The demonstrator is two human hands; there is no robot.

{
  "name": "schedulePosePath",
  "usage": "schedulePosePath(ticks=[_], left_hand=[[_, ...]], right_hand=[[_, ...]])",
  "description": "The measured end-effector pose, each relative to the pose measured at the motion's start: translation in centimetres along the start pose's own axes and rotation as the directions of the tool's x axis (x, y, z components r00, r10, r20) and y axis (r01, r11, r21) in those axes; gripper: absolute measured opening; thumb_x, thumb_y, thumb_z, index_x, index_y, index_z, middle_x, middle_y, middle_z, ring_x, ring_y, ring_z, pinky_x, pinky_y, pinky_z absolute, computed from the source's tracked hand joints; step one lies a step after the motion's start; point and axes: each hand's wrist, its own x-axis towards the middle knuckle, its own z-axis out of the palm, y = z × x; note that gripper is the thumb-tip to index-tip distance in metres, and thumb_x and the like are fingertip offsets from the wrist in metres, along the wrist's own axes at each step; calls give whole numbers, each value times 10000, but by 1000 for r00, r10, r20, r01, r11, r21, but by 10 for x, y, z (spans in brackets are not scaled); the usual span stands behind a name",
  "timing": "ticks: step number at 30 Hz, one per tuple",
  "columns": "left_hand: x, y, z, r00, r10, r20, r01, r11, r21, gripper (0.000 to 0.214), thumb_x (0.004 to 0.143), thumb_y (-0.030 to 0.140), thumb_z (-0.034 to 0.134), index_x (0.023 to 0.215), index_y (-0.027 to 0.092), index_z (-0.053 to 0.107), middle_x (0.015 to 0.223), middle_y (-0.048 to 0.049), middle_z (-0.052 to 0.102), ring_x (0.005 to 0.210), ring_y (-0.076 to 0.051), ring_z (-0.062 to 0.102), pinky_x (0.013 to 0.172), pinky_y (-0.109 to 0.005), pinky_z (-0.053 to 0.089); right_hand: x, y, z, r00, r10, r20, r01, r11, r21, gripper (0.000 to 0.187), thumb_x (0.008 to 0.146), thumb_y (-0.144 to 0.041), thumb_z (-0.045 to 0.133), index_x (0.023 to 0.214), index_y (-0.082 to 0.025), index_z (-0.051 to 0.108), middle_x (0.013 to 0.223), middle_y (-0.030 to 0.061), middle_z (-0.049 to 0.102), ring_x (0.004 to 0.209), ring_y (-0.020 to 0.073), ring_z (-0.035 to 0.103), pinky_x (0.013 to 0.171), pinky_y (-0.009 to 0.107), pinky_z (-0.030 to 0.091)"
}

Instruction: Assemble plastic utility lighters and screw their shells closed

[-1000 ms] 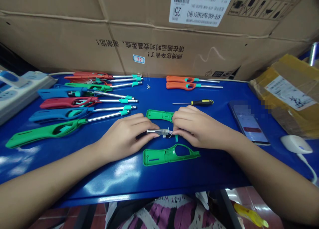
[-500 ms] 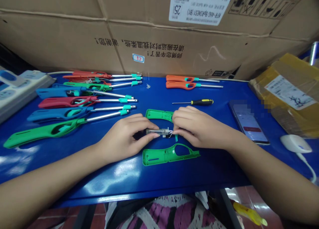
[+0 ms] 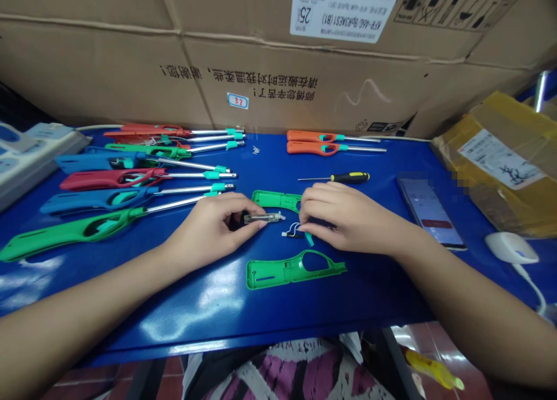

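My left hand [image 3: 213, 223] pinches a clear lighter fuel tank [image 3: 262, 217] with a white nozzle at its right end. My right hand [image 3: 348, 217] is closed over a thin white wire [image 3: 293, 226], its fingertips partly hiding it. Below those fingers are a small black igniter [image 3: 294, 234] and a teal trigger [image 3: 309, 238]. One green lighter shell half [image 3: 276, 199] lies behind, partly covered by my right hand. Nearer to me, another green shell half [image 3: 270, 275] rests with its hollow side up.
Several long-necked lighters [image 3: 111, 179] are lined up on the left, beside a power strip [image 3: 47, 150]. Two orange lighters [image 3: 311, 148] and a screwdriver [image 3: 350, 177] lie at the back. To the right are a phone [image 3: 430, 211], a white charger [image 3: 511, 247] and a taped carton [image 3: 500, 162]. A large cardboard box [image 3: 261, 57] walls the rear.
The fuel tank has moved left in my left hand, apart from the wire and igniter at my right fingers. A gap now shows between them. The view has shifted slightly.
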Motion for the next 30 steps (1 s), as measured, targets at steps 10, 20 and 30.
schedulePosePath(ticks=[10,20,30], left_hand=[[-5,4,0,990,137,-13,-136,988,79,164,948,218,636,1079,170,723,1052,-62,662,924,-158,641,839,-283,525],[-13,22,-4,895,364,258,-399,912,96,284,874,414,730,1030,175,722,856,-34,679,761,-196,596,685,-335,491],[-10,18,-6,902,345,260,-381,919,100,214,927,373,677,982,172,725,824,-27,673,760,-186,606,697,-322,490]], right_hand=[[-9,1,-14,988,102,118,-110,992,63,125,906,-173,570,1021,-204,611,993,21,627,823,160,577,696,300,409],[-7,-1,-8,988,79,130,-116,943,311,40,979,-217,582,990,-205,619,1060,33,593,899,147,579,775,290,452],[-5,6,-6,929,368,40,-370,928,42,71,925,-200,572,856,-198,591,861,-4,630,734,135,524,652,282,373]])
